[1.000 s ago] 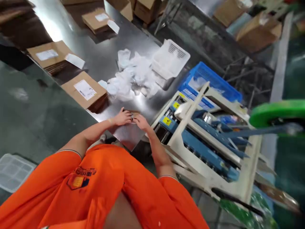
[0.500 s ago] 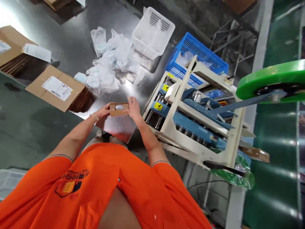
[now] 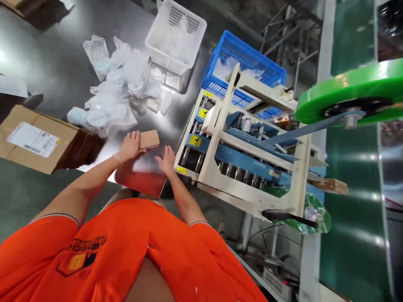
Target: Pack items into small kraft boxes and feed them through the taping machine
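A small brown cardboard box (image 3: 150, 139) is gripped at its left end by my left hand (image 3: 130, 146), just above the metal table (image 3: 138, 176). Its upper face looks closed over, so whatever is inside is hidden. My right hand (image 3: 166, 159) is apart from the box, to its right, fingers spread and holding nothing. It is close to the near left corner of the roller machine (image 3: 189, 152). Beyond the box lies a pile of clear plastic bags (image 3: 110, 94) with pale round items in them.
Flattened cartons (image 3: 40, 138) with a white label are stacked at the left. A white basket (image 3: 192, 42) and a blue crate (image 3: 226, 46) stand at the back. Right of the machine are a green tape reel (image 3: 340, 84) and a green conveyor belt (image 3: 352, 235).
The box was open with a white item showing, both hands on it; now its top is covered. My right hand has let go and moved away. The view has shifted right.
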Demonstrator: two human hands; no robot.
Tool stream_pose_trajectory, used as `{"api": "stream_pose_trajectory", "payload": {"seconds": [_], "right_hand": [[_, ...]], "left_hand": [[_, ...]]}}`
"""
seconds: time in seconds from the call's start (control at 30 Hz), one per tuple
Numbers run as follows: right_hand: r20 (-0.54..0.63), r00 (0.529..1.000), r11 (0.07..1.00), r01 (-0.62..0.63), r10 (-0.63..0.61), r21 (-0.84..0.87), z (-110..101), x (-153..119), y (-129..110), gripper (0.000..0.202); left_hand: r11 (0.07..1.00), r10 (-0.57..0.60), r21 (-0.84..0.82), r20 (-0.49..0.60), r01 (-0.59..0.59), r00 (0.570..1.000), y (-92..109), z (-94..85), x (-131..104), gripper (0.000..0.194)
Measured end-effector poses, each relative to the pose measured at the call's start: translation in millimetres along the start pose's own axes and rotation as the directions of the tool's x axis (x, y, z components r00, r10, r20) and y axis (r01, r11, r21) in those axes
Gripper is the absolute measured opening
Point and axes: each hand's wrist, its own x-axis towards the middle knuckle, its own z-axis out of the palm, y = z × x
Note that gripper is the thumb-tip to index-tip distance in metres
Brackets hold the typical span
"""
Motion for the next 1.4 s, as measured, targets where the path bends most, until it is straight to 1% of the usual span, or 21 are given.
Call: {"api": "stream_pose_trajectory", "payload": {"seconds": [0.07, 0.13, 0.27, 0.37, 0.43, 0.47, 0.53, 0.63, 0.7, 0.73, 0.77, 0.8, 0.87, 0.93, 0.97, 1.0, 1.07, 1.17, 1.27, 1.33, 1.4], "right_hand": [[0.022, 0.999, 0.999, -0.037, 0.037, -0.017, 8.9, -1.4, 10.1, 0.075], [0.025, 1.0, 0.999, -0.012, 0.013, -0.03, 17.7, -2.4, 17.9, 0.067], [-0.002, 1.0, 0.995, 0.02, -0.021, -0.096, 36.1, -0.1, 31.9, 0.061], [-0.087, 0.995, 0.988, 0.04, -0.053, -0.151, 49.0, 4.9, 41.6, 0.051], [-0.135, 0.989, 0.985, 0.041, -0.063, -0.166, 53.9, 6.1, 46.0, 0.04], [-0.151, 0.987, 0.985, 0.038, -0.064, -0.166, 54.8, 5.2, 47.4, 0.037], [-0.174, 0.983, 0.989, 0.028, -0.054, -0.148, 53.2, 1.0, 49.4, 0.036], [-0.21, 0.977, 0.996, 0.021, -0.039, -0.085, 42.9, -1.0, 47.7, 0.04], [-0.245, 0.969, 0.999, 0.031, -0.035, -0.02, 31.9, 8.9, 33.0, 0.04], [-0.258, 0.964, 0.998, 0.064, -0.057, 0.019, 26.0, 17.6, 17.4, 0.04], [-0.263, 0.958, 0.99, 0.129, -0.111, 0.054, 20.5, 28.0, -5.2, 0.041], [-0.258, 0.946, 0.971, 0.223, -0.196, 0.082, 15.8, 39.4, -34.9, 0.042], [-0.217, 0.873, 0.879, 0.466, -0.437, 0.105, 10.2, 60.8, -111.5, 0.044], [-0.144, 0.767, 0.761, 0.64, -0.625, 0.105, 9.4, 75.3, -197.9, 0.046], [-0.097, 0.733, 0.727, 0.68, -0.673, 0.092, 10.4, 78.6, -238.6, 0.047], [-0.045, 0.717, 0.714, 0.697, -0.696, 0.072, 12.0, 79.2, -274.7, 0.048], [0.072, 0.718, 0.721, 0.693, -0.692, 0.021, 16.1, 73.8, -327.5, 0.047], [0.195, 0.737, 0.746, 0.665, -0.648, -0.034, 22.7, 60.0, -359.0, 0.041], [0.197, 0.752, 0.768, 0.641, -0.63, 0.009, 26.4, 52.9, -358.9, 0.037], [0.169, 0.768, 0.786, 0.603, -0.618, 0.137, 22.1, 54.5, -350.6, 0.034], [0.13, 0.795, 0.78, 0.525, -0.592, 0.34, 6.5, 59.5, -330.9, 0.035]], "left_hand": [[0.996, 0.08, -0.034, -0.011, -0.08, 0.997, 9.2, 1.2, 58.3, 0.098], [0.98, 0.191, -0.05, 0.005, -0.191, 0.982, 33.4, 7.1, 118.7, 0.094], [0.942, 0.321, -0.119, 0.056, -0.313, 0.945, 126.9, 35.8, 214.2, 0.102], [0.916, 0.348, -0.236, 0.064, -0.324, 0.935, 204.0, 63.9, 242.5, 0.118], [0.877, 0.369, -0.356, 0.065, -0.324, 0.927, 231.3, 77.1, 236.1, 0.131], [0.845, 0.384, -0.419, 0.045, -0.332, 0.922, 233.2, 80.0, 225.2, 0.131], [0.764, 0.426, -0.515, -0.052, -0.389, 0.903, 212.1, 74.9, 188.4, 0.118], [0.716, 0.389, -0.525, -0.247, -0.46, 0.887, 135.4, 38.0, 97.4, 0.087], [0.834, 0.172, -0.448, -0.344, -0.322, 0.923, 73.4, 1.3, 20.8, 0.072], [0.892, 0.001, -0.412, -0.412, -0.187, 0.911, 43.1, -17.4, -18.4, 0.067], [0.922, -0.168, -0.385, -0.49, -0.039, 0.855, 14.2, -35.0, -55.9, 0.064], [0.92, -0.325, -0.375, -0.564, 0.115, 0.759, -12.8, -50.9, -90.3, 0.065], [0.812, -0.583, -0.431, -0.631, 0.394, 0.511, -58.8, -75.8, -145.4, 0.074], [0.631, -0.757, -0.546, -0.59, 0.551, 0.282, -91.9, -91.1, -179.4, 0.076], [0.554, -0.812, -0.6, -0.544, 0.578, 0.213, -103.0, -95.3, -189.2, 0.071], [0.501, -0.849, -0.642, -0.496, 0.58, 0.183, -110.9, -97.7, -195.0, 0.064], [0.46, -0.883, -0.695, -0.424, 0.553, 0.202, -118.9, -98.2, -198.4, 0.047], [0.451, -0.892, -0.74, -0.383, 0.499, 0.24, -120.5, -93.8, -196.3, 0.039], [0.473, -0.881, -0.768, -0.42, 0.432, 0.218, -116.7, -86.5, -199.3, 0.052], [0.551, -0.834, -0.741, -0.509, 0.384, 0.213, -108.8, -79.6, -204.9, 0.064], [0.679, -0.734, -0.664, -0.628, 0.315, 0.26, -94.7, -71.6, -210.3, 0.076]]}}
